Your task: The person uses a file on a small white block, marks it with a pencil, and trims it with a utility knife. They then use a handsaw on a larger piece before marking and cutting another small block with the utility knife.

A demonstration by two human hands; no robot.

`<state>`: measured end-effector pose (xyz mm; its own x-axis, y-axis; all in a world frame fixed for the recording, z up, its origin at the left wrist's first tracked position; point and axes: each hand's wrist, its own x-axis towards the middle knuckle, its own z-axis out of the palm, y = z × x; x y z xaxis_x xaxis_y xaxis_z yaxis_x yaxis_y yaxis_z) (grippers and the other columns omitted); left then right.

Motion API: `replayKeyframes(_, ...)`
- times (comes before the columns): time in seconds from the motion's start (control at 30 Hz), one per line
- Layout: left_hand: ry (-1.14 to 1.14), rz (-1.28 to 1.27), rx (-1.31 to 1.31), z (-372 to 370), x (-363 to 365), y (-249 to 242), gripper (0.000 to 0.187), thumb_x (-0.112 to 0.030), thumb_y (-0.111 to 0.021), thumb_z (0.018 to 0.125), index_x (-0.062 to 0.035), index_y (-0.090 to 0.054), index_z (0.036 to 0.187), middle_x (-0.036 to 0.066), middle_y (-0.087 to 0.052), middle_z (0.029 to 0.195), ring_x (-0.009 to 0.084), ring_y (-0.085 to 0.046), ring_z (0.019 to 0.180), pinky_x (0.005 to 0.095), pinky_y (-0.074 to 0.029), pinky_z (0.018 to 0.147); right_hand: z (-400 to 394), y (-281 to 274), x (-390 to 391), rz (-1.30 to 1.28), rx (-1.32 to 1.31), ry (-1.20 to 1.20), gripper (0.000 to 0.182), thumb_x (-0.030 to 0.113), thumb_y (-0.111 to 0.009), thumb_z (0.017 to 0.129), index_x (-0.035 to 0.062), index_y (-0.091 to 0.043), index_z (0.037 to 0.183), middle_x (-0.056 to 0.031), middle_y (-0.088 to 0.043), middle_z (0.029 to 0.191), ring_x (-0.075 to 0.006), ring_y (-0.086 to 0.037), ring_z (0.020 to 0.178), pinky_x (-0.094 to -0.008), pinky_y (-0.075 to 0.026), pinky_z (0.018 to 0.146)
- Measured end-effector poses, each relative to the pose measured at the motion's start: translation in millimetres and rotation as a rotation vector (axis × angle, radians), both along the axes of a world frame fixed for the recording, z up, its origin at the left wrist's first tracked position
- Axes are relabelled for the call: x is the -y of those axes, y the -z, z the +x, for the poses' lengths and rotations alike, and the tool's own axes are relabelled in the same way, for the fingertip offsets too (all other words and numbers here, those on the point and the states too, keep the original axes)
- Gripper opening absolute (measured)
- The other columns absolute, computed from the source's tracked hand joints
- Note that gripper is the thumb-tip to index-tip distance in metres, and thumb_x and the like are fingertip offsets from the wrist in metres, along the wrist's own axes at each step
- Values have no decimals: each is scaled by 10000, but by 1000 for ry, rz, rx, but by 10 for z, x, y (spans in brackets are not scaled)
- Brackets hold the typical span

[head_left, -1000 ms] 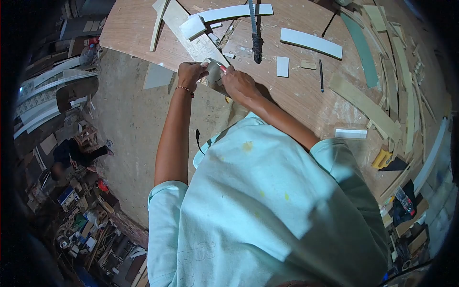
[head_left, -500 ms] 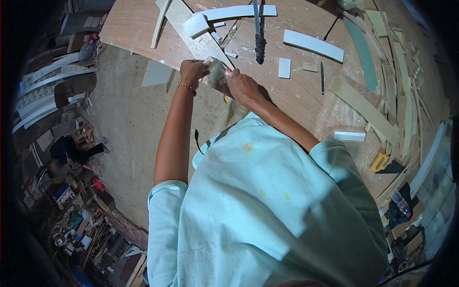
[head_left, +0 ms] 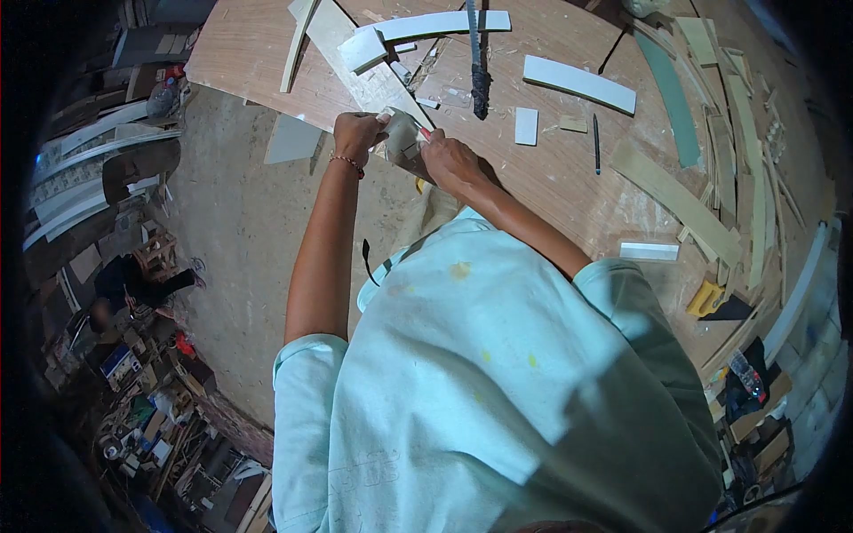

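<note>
At the table's near edge, my left hand (head_left: 357, 136) is closed on one end of a pale grey, curved piece (head_left: 405, 142); its exact kind cannot be made out. My right hand (head_left: 453, 166) is closed at the other side of that piece, around a slim tool with a red part (head_left: 426, 134) showing by the thumb. Most of the tool is hidden in the fingers. Just beyond my hands lies a long pale board (head_left: 342, 44). On it rests a white block (head_left: 362, 50), with small white offcuts (head_left: 427, 103) close by.
On the wooden table (head_left: 551, 178) lie a dark saw blade (head_left: 479, 71), curved white strips (head_left: 579, 84), a white rectangle (head_left: 526, 126), a pen (head_left: 597, 147) and a yellow-handled saw (head_left: 706, 299). Wood strips (head_left: 733, 160) pile up at right. A person (head_left: 133, 284) is at far left.
Both hands stay in nearly the same place with the grey piece. The table items shift slightly left in view, as the camera moves a little.
</note>
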<state>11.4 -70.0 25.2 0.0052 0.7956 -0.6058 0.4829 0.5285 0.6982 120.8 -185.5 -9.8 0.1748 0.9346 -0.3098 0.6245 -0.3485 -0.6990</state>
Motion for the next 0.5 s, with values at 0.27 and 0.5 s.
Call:
replayKeyframes(0.27, 12, 2, -1, -18, -20, 32, 146, -50, -634, 683, 89, -591, 679, 106, -577, 648, 155, -557, 544, 243, -483, 480, -8, 42, 1, -1, 3, -30, 315, 225, -380, 834, -87, -414, 870, -269, -555, 699, -381, -570, 680, -429, -460, 602)
replayKeyframes(0.5, 119, 16, 206, -162, -49, 167, 209, -83, -591, 724, 22, -524, 555, 63, -511, 589, 142, -515, 528, 268, -482, 513, -8, 46, -5, -1, 32, -33, 271, 152, -347, 797, -38, -497, 919, -215, -582, 753, -341, -579, 714, -428, -460, 623)
